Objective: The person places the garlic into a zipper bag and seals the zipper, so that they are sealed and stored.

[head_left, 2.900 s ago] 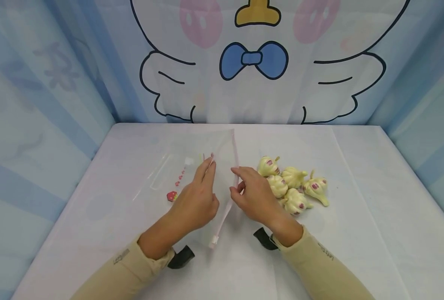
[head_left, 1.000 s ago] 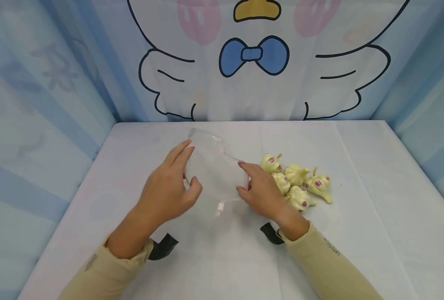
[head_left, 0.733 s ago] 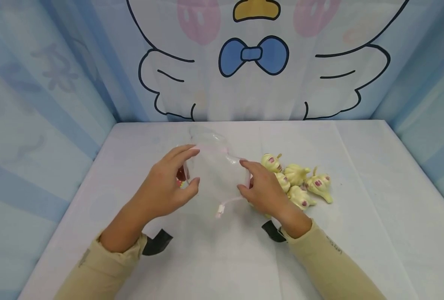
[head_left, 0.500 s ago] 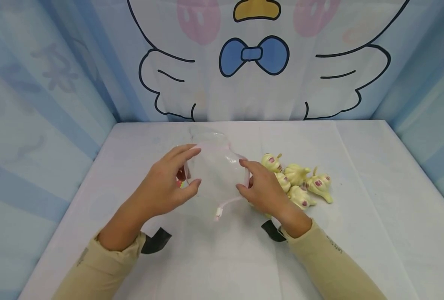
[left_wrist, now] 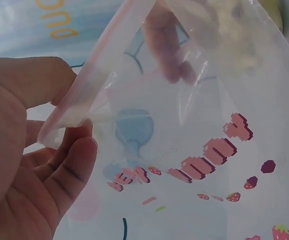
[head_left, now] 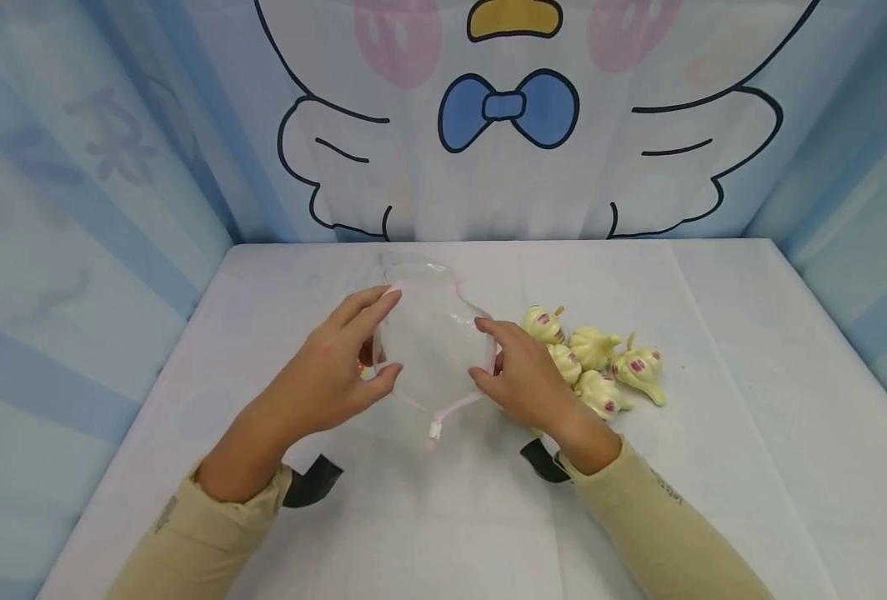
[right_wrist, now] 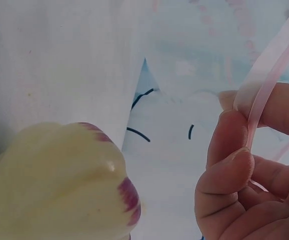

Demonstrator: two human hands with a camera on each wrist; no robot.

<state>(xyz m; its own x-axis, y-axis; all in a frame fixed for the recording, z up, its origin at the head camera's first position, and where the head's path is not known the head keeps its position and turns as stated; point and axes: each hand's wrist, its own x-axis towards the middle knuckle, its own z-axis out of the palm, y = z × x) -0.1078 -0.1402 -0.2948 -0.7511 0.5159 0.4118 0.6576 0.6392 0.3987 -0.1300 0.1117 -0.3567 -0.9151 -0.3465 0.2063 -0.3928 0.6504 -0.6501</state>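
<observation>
A clear plastic zip bag (head_left: 436,342) with a pink-edged mouth is raised between my hands, its mouth spread wide toward the head camera. My left hand (head_left: 331,362) pinches the left rim; in the left wrist view the thumb and fingers (left_wrist: 77,165) grip the pink strip. Red printed letters (left_wrist: 204,160) show on the film. On the right side, my right hand (head_left: 526,379) pinches the opposite rim, and the right wrist view shows the pink strip (right_wrist: 264,95) between its fingers. The white slider (head_left: 434,430) hangs at the near side of the mouth.
Several pale yellow garlic bulbs (head_left: 593,346) with purple marks lie in a cluster just right of my right hand. One bulb (right_wrist: 64,180) looms close in the right wrist view. A white cloth covers the table (head_left: 428,533); printed curtains (head_left: 507,192) stand behind it.
Earlier the bag lay flat, both hands near its pink edge. Since then the hands have parted its mouth and raised the rim. Over the last half second the mouth has rounded slightly.
</observation>
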